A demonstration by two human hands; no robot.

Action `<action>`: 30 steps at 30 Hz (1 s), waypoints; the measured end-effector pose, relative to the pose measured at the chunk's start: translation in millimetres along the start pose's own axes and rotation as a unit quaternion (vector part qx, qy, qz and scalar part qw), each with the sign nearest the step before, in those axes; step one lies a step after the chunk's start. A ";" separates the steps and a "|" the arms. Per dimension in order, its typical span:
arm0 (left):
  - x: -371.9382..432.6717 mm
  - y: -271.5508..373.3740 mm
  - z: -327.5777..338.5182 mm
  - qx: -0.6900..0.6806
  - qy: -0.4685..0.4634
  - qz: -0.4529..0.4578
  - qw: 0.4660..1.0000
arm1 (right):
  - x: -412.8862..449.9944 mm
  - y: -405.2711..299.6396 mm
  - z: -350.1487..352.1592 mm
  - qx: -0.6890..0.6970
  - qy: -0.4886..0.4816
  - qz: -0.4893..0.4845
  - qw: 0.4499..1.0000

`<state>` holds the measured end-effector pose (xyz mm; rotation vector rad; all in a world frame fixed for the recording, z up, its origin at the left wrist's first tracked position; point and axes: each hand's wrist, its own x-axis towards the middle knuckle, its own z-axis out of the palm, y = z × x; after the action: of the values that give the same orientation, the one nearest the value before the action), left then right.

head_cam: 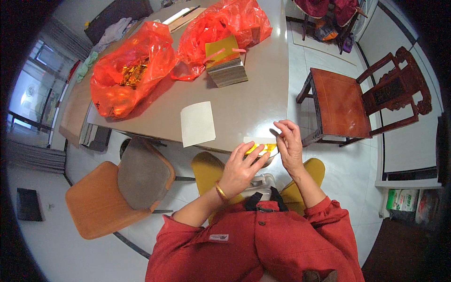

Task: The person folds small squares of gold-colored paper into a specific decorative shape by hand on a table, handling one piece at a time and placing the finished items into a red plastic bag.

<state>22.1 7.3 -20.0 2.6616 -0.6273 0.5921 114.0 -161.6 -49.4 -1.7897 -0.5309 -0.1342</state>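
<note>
A small piece of gold foil paper (269,148) with a pale border lies at the near edge of the table, directly before me. My left hand (242,168), with a gold bracelet on the wrist, presses its fingertips down on the foil. At the foil's right end is my right hand (290,151), its fingers raised and bent and the thumb close to the paper. Nothing shows between those fingers; a dark patch beside them may be a shadow. Left of my hands lies a pale sheet of paper (198,124), slightly curled.
Farther back on the table (253,102) stands a thick stack of paper (229,74) with a gold top sheet and pink strips. Red plastic bags (158,42) stand beyond; one holds folded gold pieces (134,73). A wooden chair (334,102) is at right, another chair (95,201) at left.
</note>
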 end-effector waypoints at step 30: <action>-1.7 -48.6 -3.2 -0.154 0.055 0.015 0.986 | -36.4 -12.0 0.9 -0.228 -0.095 -0.214 0.945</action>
<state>43.3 50.1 -29.2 2.3197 -0.6683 0.5930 76.4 -168.7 -52.1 -2.1213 -1.0987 -0.4152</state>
